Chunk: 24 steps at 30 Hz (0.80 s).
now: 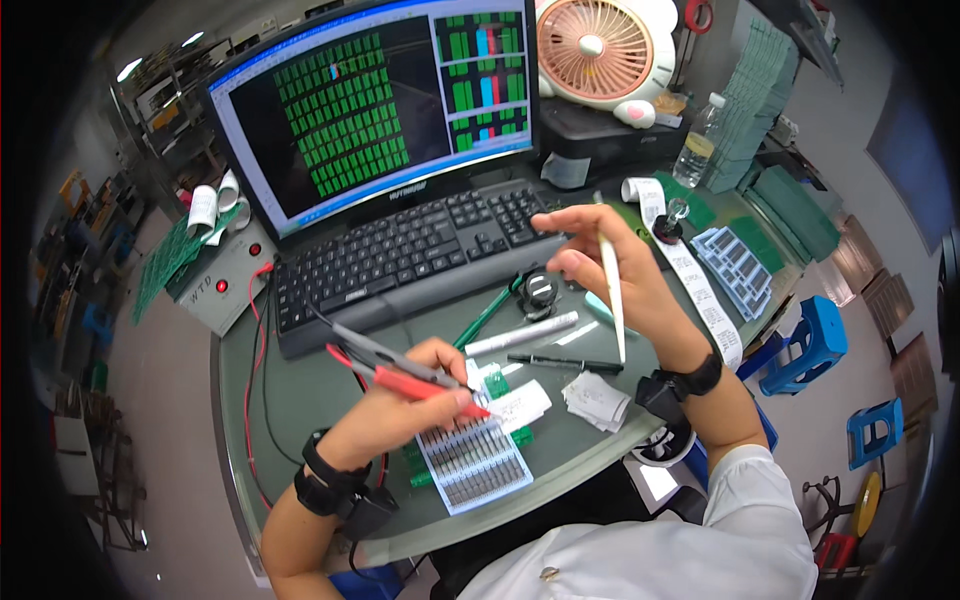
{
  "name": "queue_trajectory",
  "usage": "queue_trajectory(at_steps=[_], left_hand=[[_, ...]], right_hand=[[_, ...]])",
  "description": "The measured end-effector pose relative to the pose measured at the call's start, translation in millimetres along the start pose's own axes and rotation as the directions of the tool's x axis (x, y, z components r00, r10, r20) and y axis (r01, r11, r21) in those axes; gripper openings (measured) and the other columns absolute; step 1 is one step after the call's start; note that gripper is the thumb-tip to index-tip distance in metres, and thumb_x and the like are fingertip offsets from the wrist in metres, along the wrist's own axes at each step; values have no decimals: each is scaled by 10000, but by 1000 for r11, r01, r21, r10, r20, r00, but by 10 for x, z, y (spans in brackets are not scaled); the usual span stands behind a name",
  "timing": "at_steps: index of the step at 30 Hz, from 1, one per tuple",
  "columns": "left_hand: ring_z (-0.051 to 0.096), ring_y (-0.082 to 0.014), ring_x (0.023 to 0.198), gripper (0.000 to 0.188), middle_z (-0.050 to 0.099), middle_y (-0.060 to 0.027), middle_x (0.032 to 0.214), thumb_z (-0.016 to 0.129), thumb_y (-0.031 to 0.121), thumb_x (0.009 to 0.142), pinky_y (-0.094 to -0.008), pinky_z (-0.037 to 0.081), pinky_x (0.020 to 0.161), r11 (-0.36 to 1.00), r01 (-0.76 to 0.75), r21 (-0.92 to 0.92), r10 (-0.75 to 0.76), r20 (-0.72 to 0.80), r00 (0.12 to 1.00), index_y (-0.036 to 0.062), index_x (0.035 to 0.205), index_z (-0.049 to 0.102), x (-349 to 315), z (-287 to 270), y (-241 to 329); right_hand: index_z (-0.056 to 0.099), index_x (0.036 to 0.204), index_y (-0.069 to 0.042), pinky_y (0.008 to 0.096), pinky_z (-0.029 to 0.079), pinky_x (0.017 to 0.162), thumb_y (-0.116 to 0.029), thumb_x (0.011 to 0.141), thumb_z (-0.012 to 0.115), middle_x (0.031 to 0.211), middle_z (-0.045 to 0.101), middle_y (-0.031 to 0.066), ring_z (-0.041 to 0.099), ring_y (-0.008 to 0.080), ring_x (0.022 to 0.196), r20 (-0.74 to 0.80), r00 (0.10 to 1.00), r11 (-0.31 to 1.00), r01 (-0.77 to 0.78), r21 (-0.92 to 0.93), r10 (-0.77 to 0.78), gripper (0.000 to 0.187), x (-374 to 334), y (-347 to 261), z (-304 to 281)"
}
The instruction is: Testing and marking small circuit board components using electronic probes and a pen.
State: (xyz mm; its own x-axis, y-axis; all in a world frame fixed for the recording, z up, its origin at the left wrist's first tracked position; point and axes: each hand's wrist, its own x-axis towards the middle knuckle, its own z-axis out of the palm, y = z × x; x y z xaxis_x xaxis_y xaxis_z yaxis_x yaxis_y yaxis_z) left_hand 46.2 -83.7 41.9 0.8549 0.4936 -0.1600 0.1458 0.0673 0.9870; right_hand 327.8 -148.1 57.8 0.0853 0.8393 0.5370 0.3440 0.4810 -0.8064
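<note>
At near centre, left hand (408,405) gripping red probe (428,388) and grey probe (385,352) over tray (490,495), apparently testing; right hand (628,270) loosely holding white pen (614,300); next contact calls for steadiness

At the bottom of the frame, a white top (640,550) is worn, its cloth softly creased and set with a small round metallic-looking fastener (548,574). Over to the lower right, the arm is covered by a loose white sleeve (755,490), cut short. And on the wrists, black! The left hand (385,418) is bare, its wrist banded by black straps (318,458) with a dark boxy unit (370,513) attached; the right hand (635,280), bare too, is matched by a black wristband (702,376) and dark block (658,394).
</note>
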Motion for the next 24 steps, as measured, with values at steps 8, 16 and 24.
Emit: queue_trajectory(at_steps=[8,16,24], left_hand=[[549,-31,703,210,609,1,842,651,155,897,-206,450,610,999,33,24,-33,13,999,53,1024,517,-39,15,-103],[536,-32,686,211,594,7,825,649,149,894,-205,425,587,1000,24,-6,-24,30,999,49,1025,517,-4,-13,-109],[529,-25,676,199,589,17,819,646,143,893,-205,418,579,999,41,-13,-41,21,999,55,1018,519,10,3,-48]], right_hand=[[595,993,-35,308,500,783,-201,1010,506,894,721,110,692,184,853,149,979,955,-92,-282,139,189,713,666,-222],[593,924,-72,400,497,748,-215,958,541,869,696,99,663,309,865,317,948,794,192,-576,1,155,956,1168,-77],[587,915,-97,487,430,778,-245,936,550,790,674,128,642,350,840,77,996,606,37,-794,41,154,1142,1399,-283]])
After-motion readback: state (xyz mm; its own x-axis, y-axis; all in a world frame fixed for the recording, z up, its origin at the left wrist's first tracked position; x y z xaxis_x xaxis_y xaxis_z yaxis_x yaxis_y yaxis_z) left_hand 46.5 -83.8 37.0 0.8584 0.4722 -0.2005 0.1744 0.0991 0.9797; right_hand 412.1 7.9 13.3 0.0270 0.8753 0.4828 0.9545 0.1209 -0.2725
